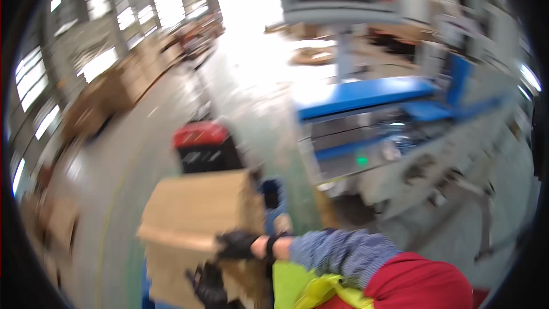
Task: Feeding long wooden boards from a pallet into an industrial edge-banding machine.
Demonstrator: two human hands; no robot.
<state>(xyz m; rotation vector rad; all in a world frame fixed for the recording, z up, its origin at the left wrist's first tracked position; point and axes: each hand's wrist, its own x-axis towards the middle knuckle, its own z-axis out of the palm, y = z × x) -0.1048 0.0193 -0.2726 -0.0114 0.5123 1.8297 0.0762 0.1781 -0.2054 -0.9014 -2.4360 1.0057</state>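
The picture is blurred by motion. A stack of flat brown cardboard sheets (194, 212) fills the lower middle. My right hand (237, 245), in a black glove, reaches across from the right on a blue-grey sleeve and grips the near edge of the top sheets. My left hand (209, 286), also in a black glove, holds the cardboard lower down, near the bottom edge of the picture. A red and yellow-green garment on my body shows at the lower right.
A red-and-black cart or machine (203, 149) stands just beyond the cardboard. On the right is a grey machine with a blue top (366, 94). Brown cardboard piles (114, 91) line the left side of a green floor aisle (251, 97).
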